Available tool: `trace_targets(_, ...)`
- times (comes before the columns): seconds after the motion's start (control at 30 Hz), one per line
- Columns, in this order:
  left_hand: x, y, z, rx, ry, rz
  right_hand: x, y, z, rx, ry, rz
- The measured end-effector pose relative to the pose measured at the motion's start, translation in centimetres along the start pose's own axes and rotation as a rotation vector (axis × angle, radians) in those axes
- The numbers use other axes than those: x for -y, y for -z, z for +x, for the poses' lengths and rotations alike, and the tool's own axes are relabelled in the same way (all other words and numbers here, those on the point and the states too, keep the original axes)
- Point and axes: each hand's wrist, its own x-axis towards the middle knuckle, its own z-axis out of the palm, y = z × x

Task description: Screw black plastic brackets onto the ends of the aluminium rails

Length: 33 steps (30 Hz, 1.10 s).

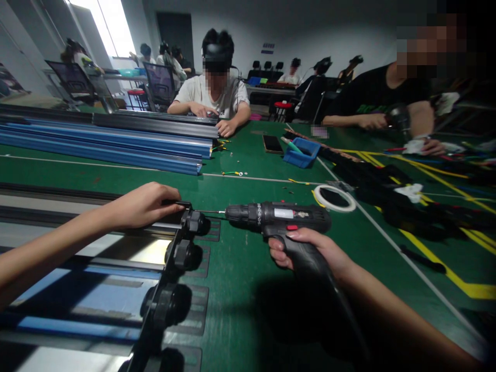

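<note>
Green tabletop (232,305) is surrounding the drill (300,217), right hand (327,250) gripping, left hand (149,205) clasping frame (116,273) leftward; I'm likely fastening, next needing alignment.

Has bare L forearm (58,247) in from L edge, L hand (149,206) palm-down w/ knuckles up & fingers bent. Holds bare R forearm (395,310) slanted up from lower R, R hand (323,252) closed tight, w/ thumb fwd.

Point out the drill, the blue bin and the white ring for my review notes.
Drill (304,222): head view, on the dark housing above the grip.
Blue bin (295,159): head view, on its near wall.
White ring (336,208): head view, on its near rim.
</note>
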Motion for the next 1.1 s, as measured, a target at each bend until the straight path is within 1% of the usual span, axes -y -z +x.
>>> trace_targets(0.17, -0.4, 0.3, -0.1, 0.002, 0.000, -0.015, 0.1, 0.3, 0.0, -0.093, -0.001, -0.021)
trace_targets(0.33, -0.4, 0.3, 0.0, 0.003, -0.001, -0.005, 0.0, 0.6, 0.0, -0.117, -0.001, -0.011)
trace_targets(0.43, -0.8, 0.4, 0.0, 0.003, 0.035, 0.053, -0.1, 0.6, 0.0, -0.137, 0.008, -0.018)
trace_targets(0.57, -2.4, 0.7, -0.3, -0.018, 0.103, 0.159, 0.0, 0.3, -0.1, -0.132, 0.011, -0.003)
trace_targets(0.67, -4.1, 0.9, -0.7, -0.046, 0.161, 0.178, 0.1, 0.1, -0.1, -0.136, 0.003, 0.010)
trace_targets(0.73, -4.9, 0.8, -0.9, -0.033, 0.194, 0.188, 0.1, 0.1, -0.1, -0.144, 0.004, 0.018)
trace_targets(0.8, -5.2, 0.3, -1.0, -0.007, 0.180, 0.214, 0.1, 0.1, 0.0, -0.153, 0.003, 0.029)
trace_targets(0.93, -5.1, -0.8, -0.8, -0.007, 0.116, 0.264, 0.1, 0.0, 0.0, -0.159, -0.010, 0.049)
trace_targets(1.1, -5.1, -1.2, -0.4, -0.025, 0.131, 0.253, 0.2, -0.1, 0.0, -0.176, -0.018, 0.058)
